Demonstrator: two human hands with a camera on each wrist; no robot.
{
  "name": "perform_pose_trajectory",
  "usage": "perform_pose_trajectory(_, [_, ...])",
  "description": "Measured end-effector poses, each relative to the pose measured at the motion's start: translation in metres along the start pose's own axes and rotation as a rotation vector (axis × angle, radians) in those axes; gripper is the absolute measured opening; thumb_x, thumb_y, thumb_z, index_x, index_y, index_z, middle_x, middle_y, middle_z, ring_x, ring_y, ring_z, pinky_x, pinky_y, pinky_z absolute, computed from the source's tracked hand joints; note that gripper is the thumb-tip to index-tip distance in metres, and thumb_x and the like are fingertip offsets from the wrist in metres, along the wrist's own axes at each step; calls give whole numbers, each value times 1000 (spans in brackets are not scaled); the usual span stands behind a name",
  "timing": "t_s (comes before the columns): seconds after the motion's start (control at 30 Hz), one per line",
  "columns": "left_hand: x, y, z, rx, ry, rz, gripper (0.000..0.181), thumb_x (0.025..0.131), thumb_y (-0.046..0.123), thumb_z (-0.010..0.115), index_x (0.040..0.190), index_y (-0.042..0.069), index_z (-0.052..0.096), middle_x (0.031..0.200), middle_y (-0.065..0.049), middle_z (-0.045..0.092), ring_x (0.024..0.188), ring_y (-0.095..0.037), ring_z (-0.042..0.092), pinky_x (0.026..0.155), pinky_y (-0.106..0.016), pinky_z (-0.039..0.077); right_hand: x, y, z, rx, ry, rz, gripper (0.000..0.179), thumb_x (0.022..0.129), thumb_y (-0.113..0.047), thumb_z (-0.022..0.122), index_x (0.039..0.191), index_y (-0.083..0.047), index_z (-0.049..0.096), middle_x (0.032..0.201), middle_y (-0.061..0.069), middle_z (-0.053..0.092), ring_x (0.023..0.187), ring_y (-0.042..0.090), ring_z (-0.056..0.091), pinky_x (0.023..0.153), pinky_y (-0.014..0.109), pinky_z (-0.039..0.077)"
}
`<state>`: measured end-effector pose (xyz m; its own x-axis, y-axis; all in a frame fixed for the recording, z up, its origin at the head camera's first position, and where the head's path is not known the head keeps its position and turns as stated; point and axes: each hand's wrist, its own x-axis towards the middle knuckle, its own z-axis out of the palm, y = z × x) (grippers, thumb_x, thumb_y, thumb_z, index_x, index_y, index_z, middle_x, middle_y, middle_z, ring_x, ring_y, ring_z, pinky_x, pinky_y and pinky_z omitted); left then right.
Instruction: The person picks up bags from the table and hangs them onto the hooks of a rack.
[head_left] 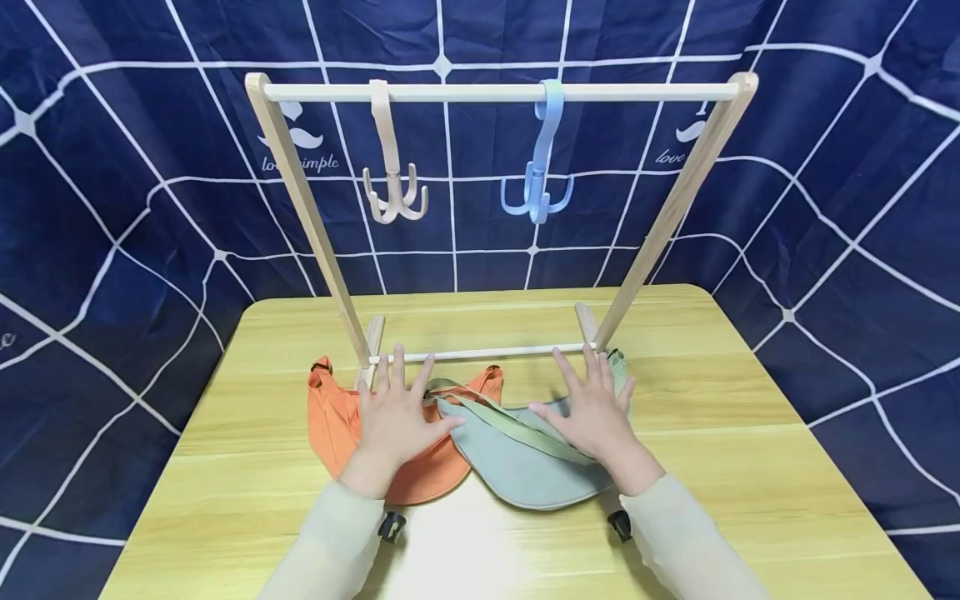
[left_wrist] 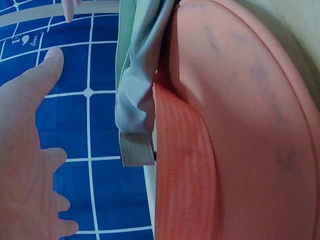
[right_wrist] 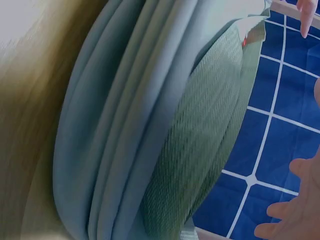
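My left hand [head_left: 397, 425] is spread flat above an orange crescent-shaped cloth bag [head_left: 431, 475], fingers straight and pointing away from me. To its right, my right hand [head_left: 598, 417] spreads its fingers over a grey-green bag [head_left: 517, 471] of the same shape. A pale green webbing strap [head_left: 517, 429] lies across that second bag, whose left end overlaps the orange one. Seen from the left wrist, the palm is apart from the orange strap [left_wrist: 182, 165]. In the right wrist view, the fingers are likewise clear of the folded grey-green cloth [right_wrist: 125, 130].
Behind the bags stands a wooden rack with a white top rail [head_left: 465, 92] and a low bar [head_left: 495, 353]. A beige hook hanger [head_left: 392, 158] and a blue hook hanger [head_left: 542, 158] hang from it. The wooden table [head_left: 225, 492] is surrounded by blue gridded cloth [head_left: 105, 350].
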<state>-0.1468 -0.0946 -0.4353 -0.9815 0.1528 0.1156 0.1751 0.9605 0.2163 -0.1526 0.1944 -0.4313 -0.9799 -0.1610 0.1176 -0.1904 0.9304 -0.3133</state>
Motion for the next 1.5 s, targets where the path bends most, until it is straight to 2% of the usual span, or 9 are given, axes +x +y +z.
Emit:
perform_pose_trajectory(0.23, [8,10,3,-7,-35,21,102,72,82,49,153,32,14,157,-16,-4,142,-37,-6,106,-65,2,2,9,-3,3,14,5,93,82,-73,50,153,-21,21,154,26,9,139,47,1,95,75,-8])
perform_pose_trajectory(0.43, [13,20,5,12,-43,57,102,72,82,50,153,32,13,157,-16,-3,142,-37,-4,106,-65,8,-2,18,-4,22,41,-5,90,82,-68,57,152,-21,24,153,26,11,137,51,7,95,77,-4])
perform_pose_trajectory(0.8, [18,40,14,27,-60,139,103,71,84,48,153,33,12,158,-15,-1,142,-36,-1,108,-61,9,-9,33,-2,17,52,-29,89,82,-63,60,151,-19,25,152,25,16,136,49,13,97,75,1])
perform_pose_trajectory(1.13, [19,55,23,14,-47,261,102,71,81,54,152,27,25,158,-12,4,143,-32,5,110,-56,11,-19,48,1,40,85,-126,88,80,-60,65,150,-19,29,150,25,23,133,50,21,100,71,4])
perform_pose_trajectory(1.33, [22,64,28,53,-59,329,103,70,83,51,152,28,24,158,-10,7,143,-29,7,110,-55,15,-25,58,3,58,98,-198,87,79,-55,70,147,-15,34,146,25,28,131,46,26,99,70,9])
perform_pose_trajectory(1.5, [25,69,35,56,-67,385,103,70,82,53,152,26,25,158,-10,13,143,-29,12,110,-53,16,-28,64,4,70,73,-257,88,78,-52,72,148,-14,33,144,24,33,131,43,28,100,68,10])
